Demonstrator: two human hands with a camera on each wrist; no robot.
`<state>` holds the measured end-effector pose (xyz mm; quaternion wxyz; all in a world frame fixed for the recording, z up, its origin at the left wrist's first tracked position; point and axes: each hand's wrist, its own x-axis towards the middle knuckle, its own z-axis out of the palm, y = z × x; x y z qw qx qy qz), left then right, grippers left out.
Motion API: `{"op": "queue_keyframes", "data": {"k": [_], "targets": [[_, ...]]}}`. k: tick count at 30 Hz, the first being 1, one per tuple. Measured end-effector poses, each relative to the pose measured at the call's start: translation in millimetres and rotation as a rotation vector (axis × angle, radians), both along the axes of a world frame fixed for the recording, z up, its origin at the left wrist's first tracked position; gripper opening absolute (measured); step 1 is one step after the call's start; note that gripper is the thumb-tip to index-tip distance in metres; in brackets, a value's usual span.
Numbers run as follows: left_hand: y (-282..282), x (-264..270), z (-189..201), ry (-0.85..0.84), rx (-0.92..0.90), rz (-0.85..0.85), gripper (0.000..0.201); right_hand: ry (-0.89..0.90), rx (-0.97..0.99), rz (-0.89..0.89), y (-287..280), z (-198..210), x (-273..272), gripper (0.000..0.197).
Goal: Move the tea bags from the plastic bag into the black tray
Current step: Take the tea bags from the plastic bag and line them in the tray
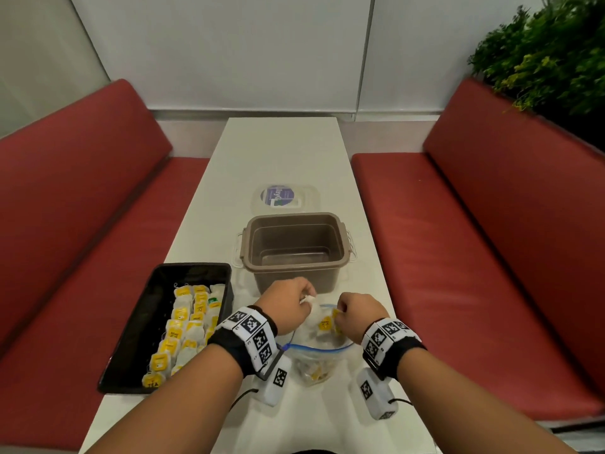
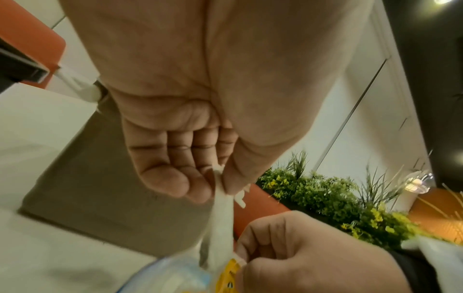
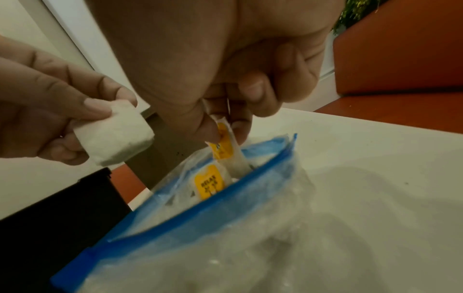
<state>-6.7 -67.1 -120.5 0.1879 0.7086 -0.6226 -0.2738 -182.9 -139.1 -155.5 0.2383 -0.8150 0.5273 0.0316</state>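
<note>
Fingertips (image 3: 100, 107) of your left hand (image 1: 288, 306) pinch a white tea bag (image 3: 115, 134), held up just over the mouth of the plastic bag (image 1: 314, 352). Your right hand (image 1: 357, 314) pinches another tea bag with a yellow tag (image 3: 223, 142) between thumb and fingers, its lower end inside the bag's blue-zippered opening. More yellow-tagged bags (image 3: 209, 181) lie inside. To your left the black tray (image 1: 137, 322) holds rows of tea bags (image 1: 183, 326). Beyond your hands an open brown container (image 1: 294, 247) stands on the white table (image 1: 281, 152), its clear lid (image 1: 284, 198) behind it.
</note>
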Motion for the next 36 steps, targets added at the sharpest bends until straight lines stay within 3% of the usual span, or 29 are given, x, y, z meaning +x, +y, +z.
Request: {"op": "queue_keyframes", "data": {"k": [9,17,21,24,33,36], "targets": [[14.5,87.6,66.0,0.06,-0.069,-0.003,0.015,-0.136,-0.14,0.056,22.6,62.4,41.6,0.019],[58.9,205.6,78.9,-0.112,-0.158,0.275,0.007,-0.362,-0.044,0.163,51.3,112.6,169.8,0.02],[88.0,255.7,63.1,-0.14,-0.135,0.431,0.012,-0.321,0.081,0.196,60.3,101.4,241.9,0.014],[103.3,281.3,48.3,-0.143,-0.088,0.487,0.013,-0.192,0.14,0.189,65.7,80.2,286.4,0.023],[120.1,299.3,1.8,-0.116,0.194,0.383,0.037,0.174,0.258,0.133,58.2,17.7,357.5,0.025],[119.6,300.0,-2.9,-0.061,0.231,0.363,0.039,0.202,0.282,0.096,54.6,10.3,366.5,0.03]]}}
